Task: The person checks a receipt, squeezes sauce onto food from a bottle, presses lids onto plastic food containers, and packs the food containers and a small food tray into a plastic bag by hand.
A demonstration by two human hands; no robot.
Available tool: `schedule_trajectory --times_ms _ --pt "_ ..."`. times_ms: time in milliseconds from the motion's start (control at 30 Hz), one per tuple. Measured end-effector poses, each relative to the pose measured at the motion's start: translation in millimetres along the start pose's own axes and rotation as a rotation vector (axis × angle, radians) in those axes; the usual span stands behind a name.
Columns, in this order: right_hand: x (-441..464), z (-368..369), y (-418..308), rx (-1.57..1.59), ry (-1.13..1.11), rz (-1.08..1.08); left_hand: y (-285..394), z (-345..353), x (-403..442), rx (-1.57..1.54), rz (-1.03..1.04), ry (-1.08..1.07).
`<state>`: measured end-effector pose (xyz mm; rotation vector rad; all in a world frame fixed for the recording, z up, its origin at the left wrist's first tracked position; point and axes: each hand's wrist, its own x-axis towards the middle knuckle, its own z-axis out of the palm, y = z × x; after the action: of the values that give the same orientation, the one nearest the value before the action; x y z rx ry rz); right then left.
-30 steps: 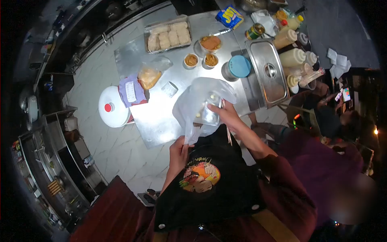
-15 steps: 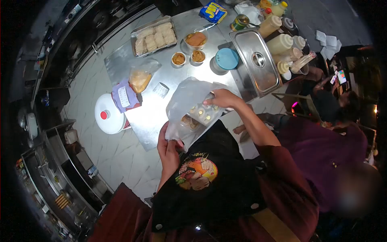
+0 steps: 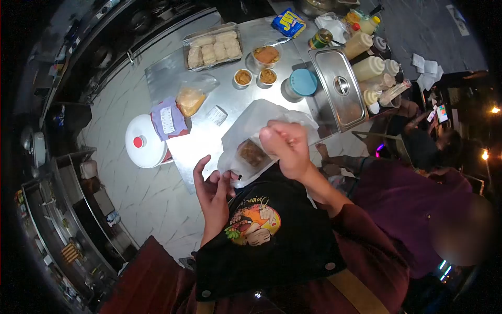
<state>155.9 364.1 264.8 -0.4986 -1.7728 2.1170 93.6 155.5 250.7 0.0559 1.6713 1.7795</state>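
Note:
A translucent white plastic bag (image 3: 243, 120) is in front of my apron, over the near edge of the steel table. Inside it shows a brown item (image 3: 252, 153), apparently in clear wrapping. My left hand (image 3: 213, 191) pinches the bag's lower left edge between thumb and fingertip, with its other fingers partly spread. My right hand (image 3: 290, 149) is closed over the right side of the bag, thumb uppermost. Its curled fingers hide whatever they may hold, and part of the bag lies behind it.
On the steel table (image 3: 162, 76) are a tray of pale breaded pieces (image 3: 214, 49), small cups of brown food (image 3: 242, 77), a blue-lidded container (image 3: 302, 83) and a lidded steel pan (image 3: 342, 86). Sauce bottles (image 3: 368, 69) line the right. A person in purple (image 3: 397, 204) is at right.
My right hand has risen and closed into a fist at the bag. The white pack with small round pieces has gone from sight. The view has shifted slightly.

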Motion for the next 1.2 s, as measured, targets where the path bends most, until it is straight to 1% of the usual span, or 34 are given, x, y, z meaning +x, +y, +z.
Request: schedule_trajectory --times_ms 33,133,233,300,333,400,500,567,667,767,800,867,933,967,1067,1100,1200 --pt "2 6 -1 0.234 -0.001 -0.061 -2 -4 2 -0.001 0.021 -0.006" --pt "8 11 44 0.329 -0.037 -0.093 -8 -9 9 -0.014 0.168 -0.035" --pt "-7 12 99 0.044 -0.110 0.058 -3 -12 10 -0.061 0.159 -0.155" --pt "-9 22 100 -0.113 -0.120 0.169 -6 -8 9 -0.190 0.135 -0.209" --pt "-6 20 103 -0.195 -0.157 0.191 -7 -5 8 -0.252 0.123 -0.236" --pt "4 13 118 -0.356 -0.228 0.231 -6 -3 5 -0.239 0.078 -0.248" --pt "9 17 135 -0.194 0.086 0.238 -4 1 5 -0.212 0.055 -0.264" --pt "10 17 113 -0.220 0.152 0.136 -6 -2 4 -0.208 0.068 -0.259" --pt "3 19 105 -0.216 0.109 0.025 -9 -5 4 -0.238 0.067 -0.245" --pt "-4 10 97 -0.105 0.112 -0.055 -4 -2 7 -0.239 0.072 -0.208" --pt "-8 3 89 -0.152 0.086 -0.072 -4 -1 8 -0.233 0.069 -0.200" --pt "-10 1 48 -0.244 0.036 -0.110 -2 -2 10 -0.217 0.068 -0.178" --pt "-4 8 12 -0.598 -0.106 -0.209 -3 -1 11 -0.228 0.079 -0.197" --pt "1 11 17 -0.838 -0.219 -0.133 -3 0 12 -0.234 0.085 -0.214" --pt "13 11 98 -0.977 -0.356 -0.084 -6 3 13 -0.241 0.099 -0.188" --pt "18 12 108 -0.996 -0.436 -0.124 -6 4 11 -0.246 0.114 -0.183" --pt "34 22 130 -1.291 -0.482 -0.043 -8 4 6 -0.254 0.141 -0.169"
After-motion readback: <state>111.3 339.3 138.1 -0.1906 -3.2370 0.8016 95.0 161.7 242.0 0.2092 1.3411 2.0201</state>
